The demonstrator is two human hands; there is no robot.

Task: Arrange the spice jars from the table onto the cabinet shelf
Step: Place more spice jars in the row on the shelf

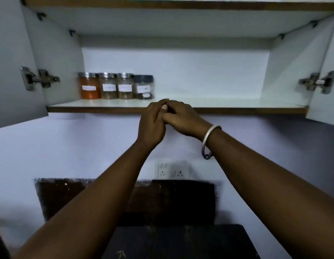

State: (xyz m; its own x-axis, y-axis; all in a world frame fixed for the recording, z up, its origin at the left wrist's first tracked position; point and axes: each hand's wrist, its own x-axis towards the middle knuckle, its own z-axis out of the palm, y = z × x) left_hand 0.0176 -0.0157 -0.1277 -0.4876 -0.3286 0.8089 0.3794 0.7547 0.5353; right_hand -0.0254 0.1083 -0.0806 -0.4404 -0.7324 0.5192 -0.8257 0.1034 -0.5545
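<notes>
Four labelled spice jars (pixel 113 85) stand side by side at the cabinet shelf's (pixel 237 104) far left, seemingly leaving room rightward, as the left grip (pixel 152 122) and right grip (pixel 183 118) curl into each other, holding no jar, at its near edge.

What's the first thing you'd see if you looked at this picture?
First, the left grip and right grip, bare hands clasped together mid-picture at the front edge of the shelf, with a silver bangle on the right wrist. Then four spice jars in a row at its back left, the orange jar brightest.
</notes>
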